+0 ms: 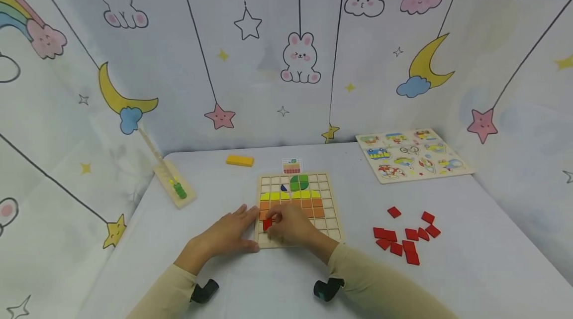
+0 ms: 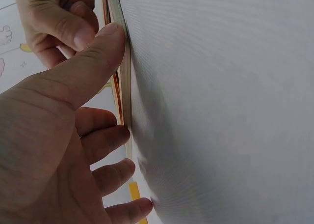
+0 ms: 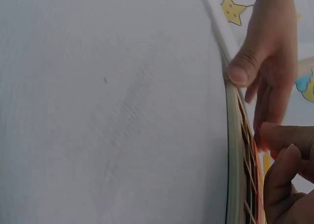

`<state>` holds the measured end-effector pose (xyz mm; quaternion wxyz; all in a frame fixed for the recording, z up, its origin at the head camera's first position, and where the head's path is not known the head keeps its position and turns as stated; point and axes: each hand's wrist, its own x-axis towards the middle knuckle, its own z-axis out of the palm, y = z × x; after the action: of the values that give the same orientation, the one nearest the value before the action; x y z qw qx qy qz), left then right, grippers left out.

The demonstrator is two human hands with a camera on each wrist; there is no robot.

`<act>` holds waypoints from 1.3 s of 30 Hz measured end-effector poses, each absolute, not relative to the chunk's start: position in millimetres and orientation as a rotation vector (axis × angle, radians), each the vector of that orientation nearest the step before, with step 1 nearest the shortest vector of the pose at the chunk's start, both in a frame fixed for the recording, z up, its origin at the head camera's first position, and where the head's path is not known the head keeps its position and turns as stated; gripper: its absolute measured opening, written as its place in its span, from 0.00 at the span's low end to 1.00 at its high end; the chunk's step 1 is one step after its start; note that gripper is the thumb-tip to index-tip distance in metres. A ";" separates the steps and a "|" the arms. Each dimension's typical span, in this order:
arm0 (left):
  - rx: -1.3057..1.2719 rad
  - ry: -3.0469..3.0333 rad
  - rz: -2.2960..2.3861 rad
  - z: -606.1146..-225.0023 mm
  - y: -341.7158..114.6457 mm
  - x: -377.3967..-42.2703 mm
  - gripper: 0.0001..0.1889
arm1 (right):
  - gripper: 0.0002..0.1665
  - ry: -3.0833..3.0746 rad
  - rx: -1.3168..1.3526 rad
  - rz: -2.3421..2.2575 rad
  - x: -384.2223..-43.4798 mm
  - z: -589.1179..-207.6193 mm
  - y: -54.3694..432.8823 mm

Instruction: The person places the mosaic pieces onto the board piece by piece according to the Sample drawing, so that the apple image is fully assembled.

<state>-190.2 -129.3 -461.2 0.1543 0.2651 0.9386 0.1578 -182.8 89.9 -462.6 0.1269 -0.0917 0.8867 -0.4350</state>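
Note:
A wooden grid board [image 1: 332, 212] lies flat on the table, its cells partly filled with green, blue, yellow and orange tiles. My left hand [image 1: 230, 233] rests against the board's left edge, fingers extended; in the left wrist view its thumb [image 2: 93, 62] touches the rim. Over the lower left cells, my right hand [image 1: 290, 224] pinches a red tile [image 1: 267, 224] between curled index finger and thumb. The tile sits low at the row under the orange tiles, partly hidden by the fingers. In the right wrist view the curled fingers [image 3: 284, 170] hover close above the board.
Several loose red tiles [image 1: 396, 248] lie to the right. A small picture card [image 1: 292, 165] touches the board's far edge. Behind are a yellow block [image 1: 239, 160], a wooden base with a green caterpillar [image 1: 180, 188] and a picture puzzle board [image 1: 414, 155].

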 end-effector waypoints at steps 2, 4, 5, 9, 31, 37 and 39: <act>0.759 2.683 0.466 -461.5 -128.9 -190.1 0.51 | 0.14 2.618 -0.274 -1.211 -181.6 -465.5 82.8; 0.762 2.683 0.461 -461.7 -128.5 -190.0 0.51 | 0.15 2.660 -0.298 -1.183 -181.4 -468.1 78.8; 0.763 2.686 0.454 -461.9 -128.3 -190.2 0.51 | 0.15 2.678 -0.310 -1.177 -181.5 -469.1 77.7; 0.775 2.695 0.431 -461.6 -127.7 -189.9 0.51 | 0.15 2.723 -0.348 -1.180 -181.9 -470.9 75.2; 0.744 2.704 0.420 -460.1 -126.8 -184.8 0.52 | 0.27 3.028 0.143 -0.920 -159.1 -447.4 321.8; 0.761 2.709 0.417 -460.1 -126.5 -185.2 0.51 | 0.32 2.981 0.234 -0.749 -150.6 -462.0 363.0; 0.772 2.711 0.414 -460.1 -126.1 -186.0 0.51 | 0.28 2.986 0.232 -0.771 -150.6 -466.5 363.1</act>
<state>-186.0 -126.1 -460.1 0.1456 0.2682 0.9414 0.1438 -150.6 363.1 -466.5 0.0247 0.0750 0.9652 -0.2492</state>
